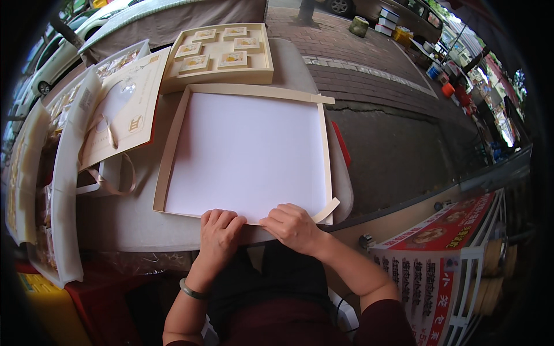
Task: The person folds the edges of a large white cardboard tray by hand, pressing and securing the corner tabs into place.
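A large, shallow cardboard box (248, 144) lies on the table before me, white inside with cream walls. Its left, far and right walls stand up, and loose cream flaps stick out at the two right corners. My left hand (220, 233) curls over the middle of the near wall, fingers closed on it. Just to its right, my right hand (293, 229) pinches the same wall. The knuckles cover that stretch of edge. My left wrist wears a bangle (193, 289).
Behind the box stands a cream tray (269, 57) with several small square boxes. At left are a cream gift bag (147, 109) with ribbon handles and white plastic crates (68, 230) of wrapped goods. A red and white menu board (433, 259) stands low at right.
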`<state>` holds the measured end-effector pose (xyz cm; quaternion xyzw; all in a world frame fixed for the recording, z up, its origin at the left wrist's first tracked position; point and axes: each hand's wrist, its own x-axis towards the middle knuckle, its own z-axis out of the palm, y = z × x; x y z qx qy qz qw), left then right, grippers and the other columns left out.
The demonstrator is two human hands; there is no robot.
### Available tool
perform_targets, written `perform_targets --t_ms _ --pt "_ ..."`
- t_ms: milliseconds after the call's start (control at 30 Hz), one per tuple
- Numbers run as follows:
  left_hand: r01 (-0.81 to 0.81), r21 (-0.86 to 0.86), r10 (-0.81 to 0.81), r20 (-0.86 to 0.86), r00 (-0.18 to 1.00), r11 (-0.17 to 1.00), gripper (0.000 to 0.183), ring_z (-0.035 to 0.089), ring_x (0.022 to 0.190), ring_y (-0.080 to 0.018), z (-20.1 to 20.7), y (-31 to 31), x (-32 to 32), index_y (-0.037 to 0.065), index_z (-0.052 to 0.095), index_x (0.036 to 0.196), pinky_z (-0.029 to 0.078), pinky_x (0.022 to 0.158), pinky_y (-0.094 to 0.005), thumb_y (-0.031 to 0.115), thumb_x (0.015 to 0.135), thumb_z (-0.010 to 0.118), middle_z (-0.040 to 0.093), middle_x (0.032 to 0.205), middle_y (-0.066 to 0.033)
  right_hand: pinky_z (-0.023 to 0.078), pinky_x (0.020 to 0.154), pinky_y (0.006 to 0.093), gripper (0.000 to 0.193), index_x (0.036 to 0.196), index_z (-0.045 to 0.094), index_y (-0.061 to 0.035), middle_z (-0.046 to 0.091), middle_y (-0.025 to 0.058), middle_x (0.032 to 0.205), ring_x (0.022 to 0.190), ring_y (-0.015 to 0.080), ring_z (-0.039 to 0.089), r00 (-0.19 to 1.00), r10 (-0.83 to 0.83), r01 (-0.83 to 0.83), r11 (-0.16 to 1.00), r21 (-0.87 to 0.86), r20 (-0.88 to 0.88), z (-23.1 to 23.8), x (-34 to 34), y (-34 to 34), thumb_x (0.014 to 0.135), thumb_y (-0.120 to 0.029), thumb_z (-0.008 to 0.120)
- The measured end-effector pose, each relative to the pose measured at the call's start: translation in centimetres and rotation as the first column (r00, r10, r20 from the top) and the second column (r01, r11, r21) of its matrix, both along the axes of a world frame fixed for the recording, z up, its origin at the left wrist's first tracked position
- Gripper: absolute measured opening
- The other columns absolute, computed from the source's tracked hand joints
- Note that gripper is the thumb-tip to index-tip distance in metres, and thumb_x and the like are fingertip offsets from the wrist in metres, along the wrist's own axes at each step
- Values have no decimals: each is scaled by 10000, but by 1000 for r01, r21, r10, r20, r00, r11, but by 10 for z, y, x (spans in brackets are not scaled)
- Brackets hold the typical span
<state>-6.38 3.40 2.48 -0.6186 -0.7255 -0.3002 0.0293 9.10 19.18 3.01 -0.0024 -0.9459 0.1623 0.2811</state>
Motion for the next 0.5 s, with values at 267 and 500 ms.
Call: perform_targets --t_ms 267,500 --pt "41 40 -36 -104 994 998 180 565 850 -234 6 17 17 89 625 984 432 839 -382 80 804 634 585 894 -55 496 619 370 128 802 662 -38 571 77 696 657 260 605 993 -30 33 999 -30 110 3 25 7 761 -46 783" --pt "98 53 -100 35 994 994 195 529 788 -229 -7 29 40 98 634 1000 399 718 -358 85 806 627 542 838 -24 504 737 383 153 779 660 -49 638 69 780 763 266 641 990 -88 94 994 -51 108 27 36 14 758 -94 805"
